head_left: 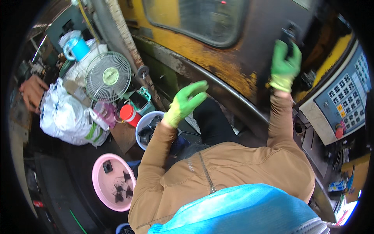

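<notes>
Far left of the frame: another person's hand (32, 91) rests by a white sack (66, 117), apart from the worker. Upper left holds a blue jug (78, 46) and a small desk fan (108, 76); below them a red cup (127, 114), a blue bucket (145, 125) with dark pieces in it, and at lower left a pink basin (102, 186) with a few black moulded parts on its floor. Centre: the worker's left hand (186, 102), in a green glove, is held open in the air with fingers spread and nothing in it, above the bucket and near the machine's lower rail. Upper right: the right hand (285, 66), also gloved in green, is raised against the dark sliding door (249, 46) of the yellow machine and closed around a black handle (289, 36) at the door's edge; the grip itself is partly hidden by the glove, so how fully the fingers wrap it cannot be told. Far right: a grey control panel (343, 99) with keys and a red button. Judgement: the step looks to be moving the door by its handle; it goes best pulled level along the rail with a firm wrap, the free left hand kept off the rail and the door's path.
</notes>
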A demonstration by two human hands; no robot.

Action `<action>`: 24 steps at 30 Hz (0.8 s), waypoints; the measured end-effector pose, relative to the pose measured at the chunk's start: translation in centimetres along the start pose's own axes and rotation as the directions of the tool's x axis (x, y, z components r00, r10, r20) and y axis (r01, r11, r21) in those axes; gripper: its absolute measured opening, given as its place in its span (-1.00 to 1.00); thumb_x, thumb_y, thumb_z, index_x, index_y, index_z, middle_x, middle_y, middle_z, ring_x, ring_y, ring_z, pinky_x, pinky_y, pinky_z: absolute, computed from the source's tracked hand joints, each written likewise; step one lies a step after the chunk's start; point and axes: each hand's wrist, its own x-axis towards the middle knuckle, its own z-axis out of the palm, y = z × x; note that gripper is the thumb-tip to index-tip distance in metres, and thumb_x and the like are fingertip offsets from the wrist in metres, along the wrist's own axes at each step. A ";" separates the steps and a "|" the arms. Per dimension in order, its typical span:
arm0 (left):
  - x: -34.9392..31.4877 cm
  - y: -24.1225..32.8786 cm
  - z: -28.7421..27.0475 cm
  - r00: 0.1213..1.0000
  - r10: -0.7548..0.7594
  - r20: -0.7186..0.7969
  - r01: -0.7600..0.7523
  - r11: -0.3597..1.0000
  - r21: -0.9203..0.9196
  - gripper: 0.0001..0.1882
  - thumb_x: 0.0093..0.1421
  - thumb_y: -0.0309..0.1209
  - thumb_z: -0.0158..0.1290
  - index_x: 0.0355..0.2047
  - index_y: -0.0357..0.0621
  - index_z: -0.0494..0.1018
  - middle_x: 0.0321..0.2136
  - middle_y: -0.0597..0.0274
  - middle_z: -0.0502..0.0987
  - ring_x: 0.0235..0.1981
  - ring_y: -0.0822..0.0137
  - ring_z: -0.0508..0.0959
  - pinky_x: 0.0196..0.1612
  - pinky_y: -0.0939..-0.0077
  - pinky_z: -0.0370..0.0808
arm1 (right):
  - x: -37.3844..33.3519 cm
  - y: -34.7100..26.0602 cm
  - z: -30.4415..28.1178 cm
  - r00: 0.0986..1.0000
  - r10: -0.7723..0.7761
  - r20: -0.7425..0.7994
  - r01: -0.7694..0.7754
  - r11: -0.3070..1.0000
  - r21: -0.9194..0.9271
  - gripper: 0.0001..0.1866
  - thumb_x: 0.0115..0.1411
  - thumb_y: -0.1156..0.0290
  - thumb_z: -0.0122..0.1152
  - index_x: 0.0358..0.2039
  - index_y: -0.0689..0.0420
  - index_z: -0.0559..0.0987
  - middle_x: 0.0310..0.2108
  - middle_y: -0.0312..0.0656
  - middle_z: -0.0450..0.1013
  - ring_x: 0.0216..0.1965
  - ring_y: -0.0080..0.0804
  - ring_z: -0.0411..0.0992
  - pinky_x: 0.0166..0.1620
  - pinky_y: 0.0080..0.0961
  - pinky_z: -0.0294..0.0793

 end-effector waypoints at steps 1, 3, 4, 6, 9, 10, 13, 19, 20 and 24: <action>2.5 0.5 1.2 0.998 0.056 0.027 -0.057 0.998 0.030 -0.41 0.20 -0.39 0.12 0.20 -0.36 0.26 0.08 -0.04 0.44 0.12 0.18 0.43 0.19 0.34 0.33 | 0.1 0.0 1.3 0.992 -0.111 0.065 0.116 0.989 -0.087 -0.66 0.11 0.30 0.39 -0.21 0.27 0.55 -0.29 -0.13 0.56 -0.29 -0.50 0.50 -0.22 -0.55 0.47; 7.2 1.7 2.9 0.978 0.208 0.032 -0.210 0.954 0.212 -0.28 0.16 -0.33 0.18 0.26 -0.37 0.16 0.16 -0.08 0.36 0.19 0.13 0.37 0.23 0.27 0.28 | 1.9 0.8 3.5 0.982 0.010 0.187 -0.037 0.989 0.146 -0.61 0.09 0.21 0.39 -0.24 0.27 0.56 -0.33 -0.13 0.57 -0.33 -0.49 0.50 -0.23 -0.55 0.46; 9.5 2.3 3.2 0.940 0.340 0.029 -0.328 0.877 0.352 -0.22 0.15 -0.29 0.21 0.28 -0.37 0.12 0.19 -0.10 0.32 0.21 0.10 0.35 0.25 0.24 0.26 | 3.2 1.5 4.9 0.947 0.139 0.289 -0.260 0.861 0.437 -0.59 0.09 0.17 0.38 -0.24 0.26 0.57 -0.35 -0.13 0.57 -0.35 -0.46 0.50 -0.24 -0.54 0.46; 13.8 3.1 3.7 0.935 0.343 -0.089 -0.313 0.918 0.243 -0.18 0.14 -0.27 0.23 0.28 -0.37 0.10 0.16 -0.06 0.36 0.17 0.13 0.38 0.22 0.25 0.29 | 7.9 4.1 6.6 0.966 0.194 0.172 -0.233 0.940 0.249 -0.52 0.14 0.02 0.26 -0.13 0.18 0.57 -0.44 -0.15 0.53 -0.58 -0.34 0.40 -0.41 -0.39 0.43; 18.0 2.9 2.8 0.968 0.220 -0.120 -0.219 0.976 0.021 -0.31 0.16 -0.30 0.22 0.22 -0.32 0.21 -0.11 0.20 0.49 -0.14 0.44 0.51 -0.10 0.54 0.50 | 12.3 9.2 12.8 0.705 0.631 0.323 -0.707 0.664 0.244 -0.46 0.14 0.04 0.28 0.00 0.14 0.48 -0.47 -0.19 0.49 -0.68 -0.46 0.28 -0.58 -0.25 0.40; 18.9 2.2 3.2 0.964 0.098 -0.249 -0.172 0.940 -0.296 -0.46 0.18 -0.29 0.21 0.10 -0.26 0.35 -0.31 0.30 0.52 -0.35 0.54 0.50 -0.33 0.63 0.47 | 13.0 11.4 15.1 0.664 0.647 0.375 -0.734 0.659 0.162 -0.42 0.15 0.03 0.25 0.05 0.14 0.43 -0.43 -0.11 0.49 -0.73 -0.39 0.24 -0.63 -0.16 0.36; 21.1 0.0 -0.1 0.909 -0.017 -0.415 -0.040 0.991 -0.128 -0.72 0.20 -0.26 0.18 -0.18 -0.16 0.49 -0.55 0.42 0.46 -0.61 0.58 0.38 -0.55 0.66 0.32 | 13.6 19.0 20.1 0.524 0.745 0.414 -0.851 0.436 0.294 -0.44 0.15 0.07 0.21 0.10 0.03 0.37 -0.36 -0.06 0.52 -0.53 -0.18 0.43 -0.39 0.02 0.40; 25.8 -4.5 -5.5 0.666 0.159 -0.728 -0.061 0.985 0.160 -0.67 0.21 -0.16 0.13 -0.38 -0.22 0.48 -0.61 0.28 0.45 -0.56 0.46 0.35 -0.45 0.43 0.34 | 15.5 32.2 23.7 0.406 0.842 0.355 -0.894 0.285 0.346 -0.53 0.12 0.00 0.25 -0.15 0.11 0.50 -0.31 -0.08 0.50 -0.37 -0.16 0.44 -0.30 0.06 0.37; 26.2 -5.0 -6.1 0.624 0.196 -0.756 -0.044 0.975 0.217 -0.68 0.22 -0.16 0.12 -0.41 -0.21 0.47 -0.63 0.28 0.42 -0.58 0.47 0.32 -0.48 0.43 0.33 | 15.8 33.4 24.8 0.435 0.863 0.257 -0.861 0.315 0.399 -0.54 0.10 -0.03 0.30 -0.24 0.13 0.56 -0.43 -0.18 0.49 -0.51 -0.30 0.38 -0.43 -0.08 0.37; 27.1 -6.1 -8.1 0.570 0.264 -0.778 -0.044 0.955 0.292 -0.67 0.23 -0.16 0.13 -0.45 -0.19 0.43 -0.64 0.33 0.39 -0.58 0.50 0.29 -0.50 0.42 0.31 | 18.6 36.1 27.7 0.647 0.726 0.234 -0.738 0.519 0.430 -0.64 0.11 0.14 0.34 -0.21 0.13 0.56 -0.53 -0.19 0.46 -0.62 -0.38 0.36 -0.56 -0.37 0.34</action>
